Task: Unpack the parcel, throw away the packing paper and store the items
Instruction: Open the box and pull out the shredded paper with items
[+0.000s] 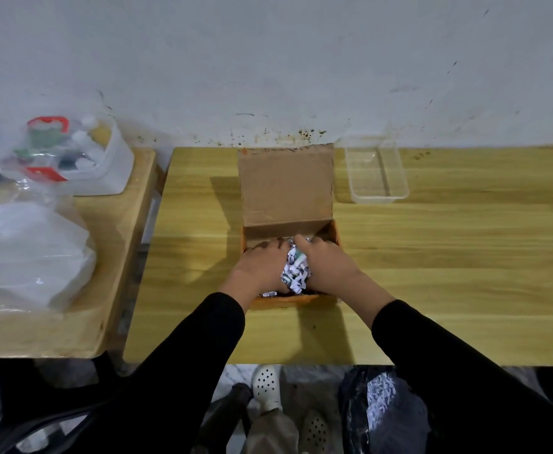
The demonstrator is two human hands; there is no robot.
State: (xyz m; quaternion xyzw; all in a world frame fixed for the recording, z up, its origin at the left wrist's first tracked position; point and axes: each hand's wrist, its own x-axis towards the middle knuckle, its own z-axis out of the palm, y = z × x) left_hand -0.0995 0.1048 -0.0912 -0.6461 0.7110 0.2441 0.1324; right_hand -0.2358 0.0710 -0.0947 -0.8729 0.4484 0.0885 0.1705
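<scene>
An open cardboard parcel box (286, 188) stands on the wooden table, its lid flap upright toward the wall. Both my hands are inside it. My left hand (262, 265) and my right hand (326, 265) are curled around a wad of shredded white printed packing paper (295, 270) and squeeze it between them. More shreds (268, 293) lie at the box's near left corner. Whatever else the box holds is hidden under my hands and the paper.
An empty clear plastic tray (375, 172) sits right of the box near the wall. On a side table at left are a white bin of small bottles (101, 158) and plastic bags (29, 253). Below the table edge, a dark bag holding shredded paper (380, 404) stands on the floor.
</scene>
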